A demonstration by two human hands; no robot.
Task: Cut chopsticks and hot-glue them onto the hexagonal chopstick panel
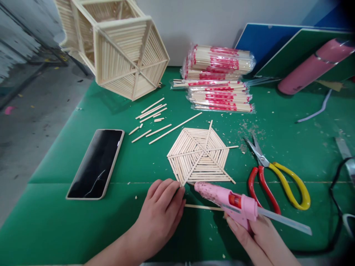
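A flat hexagon panel of glued wooden sticks (199, 155) lies on the green table. My left hand (162, 212) rests with curled fingers at the panel's near corner, fingertips touching its edge and the end of a loose stick (202, 207) that lies toward my right hand. My right hand (249, 232) grips a pink glue gun (230, 202), its nozzle pointing at the panel's near edge. A clear glue stick pokes out of the gun's back.
A black phone (97, 162) lies at left. Red-and-yellow scissors (273, 175) sit right of the panel. Loose cut sticks (155, 118), wrapped chopstick packs (219, 79), a large hexagonal stick frame (119, 48), a pink bottle (316, 66) and a black cable (337, 184) surround.
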